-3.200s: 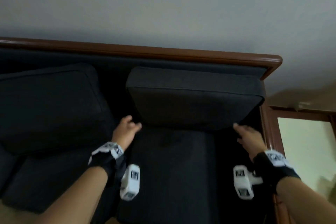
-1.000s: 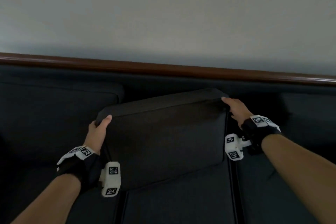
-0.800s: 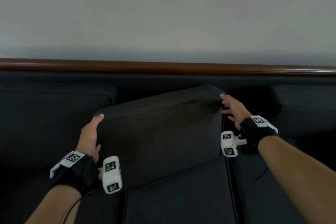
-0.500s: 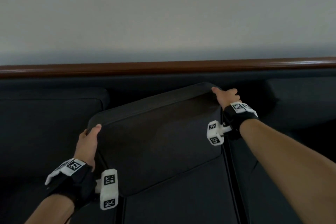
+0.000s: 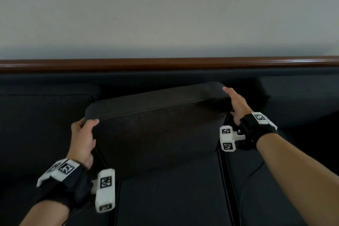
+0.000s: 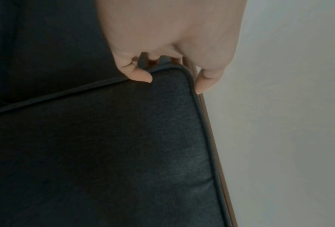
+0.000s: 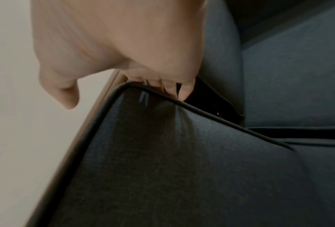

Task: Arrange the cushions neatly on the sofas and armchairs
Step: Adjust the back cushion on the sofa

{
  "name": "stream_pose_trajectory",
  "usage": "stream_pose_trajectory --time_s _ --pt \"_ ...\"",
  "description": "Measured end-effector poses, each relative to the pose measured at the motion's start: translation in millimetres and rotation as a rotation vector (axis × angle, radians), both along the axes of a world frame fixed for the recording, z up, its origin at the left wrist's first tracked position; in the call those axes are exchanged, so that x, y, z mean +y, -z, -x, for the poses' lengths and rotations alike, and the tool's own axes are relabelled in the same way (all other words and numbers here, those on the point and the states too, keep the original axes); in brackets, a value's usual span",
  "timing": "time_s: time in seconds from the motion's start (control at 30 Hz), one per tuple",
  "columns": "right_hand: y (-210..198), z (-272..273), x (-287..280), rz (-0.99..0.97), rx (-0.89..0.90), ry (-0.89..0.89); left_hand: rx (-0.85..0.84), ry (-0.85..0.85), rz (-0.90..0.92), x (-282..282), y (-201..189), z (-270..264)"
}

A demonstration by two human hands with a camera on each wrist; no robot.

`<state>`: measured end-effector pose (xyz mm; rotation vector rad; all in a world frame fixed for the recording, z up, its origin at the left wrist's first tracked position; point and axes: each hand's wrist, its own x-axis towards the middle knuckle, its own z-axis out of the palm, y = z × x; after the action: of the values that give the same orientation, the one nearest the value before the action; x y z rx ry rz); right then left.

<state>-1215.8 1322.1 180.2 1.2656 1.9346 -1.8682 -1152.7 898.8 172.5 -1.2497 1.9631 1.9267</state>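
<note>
- Left hand (image 5: 82, 142): I grip the back cushion's (image 5: 156, 130) lower-left top corner, thumb on the front face, fingers curled behind.
- Right hand (image 5: 236, 105): my fingers wrap the higher right corner.
- Cushion leans askew against the sofa backrest (image 5: 55, 80), long axis running between my hands, right end tilted up toward the wooden rail (image 5: 165, 63); levelling looks next.

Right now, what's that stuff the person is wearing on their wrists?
Each bare forearm ends in a black wrist strap. The left hand and right hand wear no gloves. On top of each strap sits a white tag printed with a black-and-white square code, and a white blocky camera box bearing similar codes sticks out beside each wrist.
</note>
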Motion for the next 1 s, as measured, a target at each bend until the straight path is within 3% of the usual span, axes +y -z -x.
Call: stream_pose_trajectory --time_s 0.17,0.3,0.43,0.83,1.0 --pt "-10.3 -9.2 36.2 0.002 0.101 0.126 0.131 0.053 0.016 28.2 -9.7 42.4" --pt "-1.6 -18.2 43.3 -0.061 0.076 0.027 0.148 0.196 0.049 41.4 -11.8 78.7" --pt "10.6 -15.7 37.7 -0.049 0.048 -0.060 0.072 0.342 0.197 30.4 -1.8 102.1" --pt "11.8 11.3 48.5 0.059 0.104 0.051 0.191 0.339 0.134 63.5 4.3 93.0" --pt "16.6 6.3 47.9 -0.014 0.121 0.041 0.166 0.518 0.249 53.2 11.8 92.1"
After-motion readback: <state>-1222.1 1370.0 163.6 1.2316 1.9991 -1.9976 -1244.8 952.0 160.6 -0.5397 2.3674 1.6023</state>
